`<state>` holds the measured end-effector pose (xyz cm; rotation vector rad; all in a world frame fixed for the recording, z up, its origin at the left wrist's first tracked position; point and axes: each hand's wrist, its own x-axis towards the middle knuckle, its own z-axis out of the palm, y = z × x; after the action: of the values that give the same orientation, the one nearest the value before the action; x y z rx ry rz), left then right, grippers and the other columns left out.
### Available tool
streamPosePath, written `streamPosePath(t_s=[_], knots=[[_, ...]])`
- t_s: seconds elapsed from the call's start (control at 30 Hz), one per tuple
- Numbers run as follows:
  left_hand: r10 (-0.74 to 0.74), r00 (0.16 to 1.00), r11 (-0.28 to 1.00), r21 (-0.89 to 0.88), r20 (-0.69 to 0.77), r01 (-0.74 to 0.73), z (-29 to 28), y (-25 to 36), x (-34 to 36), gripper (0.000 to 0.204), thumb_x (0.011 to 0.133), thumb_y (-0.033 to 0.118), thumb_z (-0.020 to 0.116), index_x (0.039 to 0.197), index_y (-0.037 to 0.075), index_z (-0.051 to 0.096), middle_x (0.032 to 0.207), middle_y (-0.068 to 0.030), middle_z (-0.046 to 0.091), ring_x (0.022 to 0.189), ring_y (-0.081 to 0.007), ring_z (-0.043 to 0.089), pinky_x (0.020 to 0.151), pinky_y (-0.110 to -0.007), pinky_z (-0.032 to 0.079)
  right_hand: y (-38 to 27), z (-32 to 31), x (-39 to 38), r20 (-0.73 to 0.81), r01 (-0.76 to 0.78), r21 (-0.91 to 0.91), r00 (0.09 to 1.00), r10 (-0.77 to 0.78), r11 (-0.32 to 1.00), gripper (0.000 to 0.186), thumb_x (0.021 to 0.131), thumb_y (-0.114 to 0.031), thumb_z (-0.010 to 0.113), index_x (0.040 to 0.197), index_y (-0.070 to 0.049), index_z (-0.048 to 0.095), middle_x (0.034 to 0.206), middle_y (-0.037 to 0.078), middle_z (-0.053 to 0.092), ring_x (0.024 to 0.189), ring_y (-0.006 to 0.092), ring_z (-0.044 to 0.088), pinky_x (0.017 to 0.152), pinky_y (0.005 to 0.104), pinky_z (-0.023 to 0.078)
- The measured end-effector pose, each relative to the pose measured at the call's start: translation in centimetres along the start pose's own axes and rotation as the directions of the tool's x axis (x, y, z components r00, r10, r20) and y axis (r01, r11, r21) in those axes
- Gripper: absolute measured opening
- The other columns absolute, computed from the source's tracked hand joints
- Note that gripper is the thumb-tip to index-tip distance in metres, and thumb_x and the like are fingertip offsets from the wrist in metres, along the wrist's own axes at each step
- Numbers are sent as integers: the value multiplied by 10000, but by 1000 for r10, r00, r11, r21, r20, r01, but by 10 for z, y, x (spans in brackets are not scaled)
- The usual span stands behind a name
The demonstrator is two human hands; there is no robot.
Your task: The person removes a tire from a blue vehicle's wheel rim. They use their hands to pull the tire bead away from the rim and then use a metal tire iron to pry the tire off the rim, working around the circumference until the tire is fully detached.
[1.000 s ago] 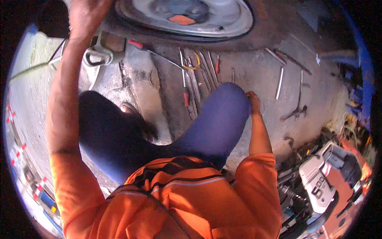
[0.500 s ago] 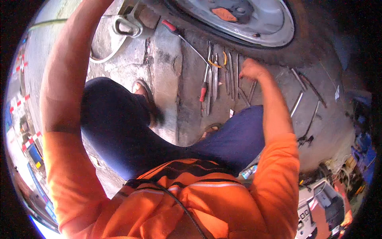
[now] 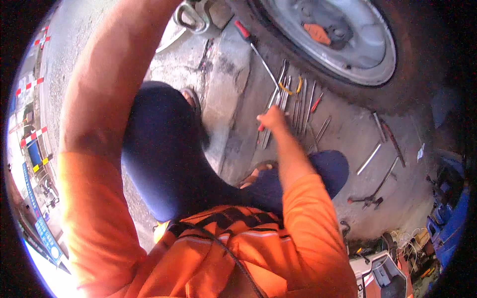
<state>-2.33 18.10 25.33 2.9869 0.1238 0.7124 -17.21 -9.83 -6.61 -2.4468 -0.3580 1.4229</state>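
Observation:
My right hand reaches down to a row of tools on the ground, its fingers closed around the handle of a red-handled screwdriver. Most of that handle is hidden by the hand. Just beyond lie pliers with yellow handles and several long metal tools. A small red-handled tool rests to their right. Farther off, a long screwdriver with a red and black handle points toward the row. My left forearm stretches up past the top edge, so my left hand is out of view.
A large wheel with a tyre stands at the far right. More metal bars and a T-shaped tool lie on the floor to the right. A white and orange machine and cables are at lower right.
My right hand has moved left along the tools to the red-handled screwdriver. A small red-handled tool now shows near where the hand was. The view has shifted and turned.

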Motion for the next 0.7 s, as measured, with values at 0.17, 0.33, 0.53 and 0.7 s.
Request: streamPosePath(t_s=[0.17, 0.33, 0.53, 0.7], knots=[[-87, 996, 992, 98, 15, 85, -9, 12, -5, 777, 656, 362, 804, 1125, -71, 360, 1025, -319, 576, 965, -480, 573, 831, -493, 482, 3, 52, 19, -209, -247, 4, 947, 243, 969, 681, 710, -289, 687, 1205, 78, 398, 932, 244, 670, 943, 321, 663, 818, 393, 520], [-213, 969, 967, -113, 125, 227, -6, 6, -6, 790, 647, 315, 821, 1148, -68, 345, 1033, -318, 570, 964, -474, 578, 825, -493, 487, -5, -21, -34, 65, -184, 279, 983, 173, 942, 416, 716, -193, 593, 1033, 73, 559, 1054, 239, 628, 915, 406, 638, 765, 459, 523], [-268, 944, 953, -94, 193, 290, -9, 3, -8, 816, 659, 339, 815, 1194, -60, 345, 1085, -283, 559, 965, -425, 603, 836, -461, 503, -9, -176, -165, 200, -177, 366, 974, 108, 914, 332, 820, -207, 587, 1087, -27, 505, 723, 35, 497, 567, 97, 457, 399, 257, 325], [-259, 963, 962, -77, 70, 264, -3, 2, -11, 823, 639, 319, 823, 1221, -49, 374, 1169, -229, 519, 1155, -406, 485, 948, -511, 416, -42, -263, -244, -268, 24, -172, 961, -70, 985, 394, 839, -247, 593, 1119, 27, 560, 966, 201, 634, 885, 319, 622, 784, 406, 477]])
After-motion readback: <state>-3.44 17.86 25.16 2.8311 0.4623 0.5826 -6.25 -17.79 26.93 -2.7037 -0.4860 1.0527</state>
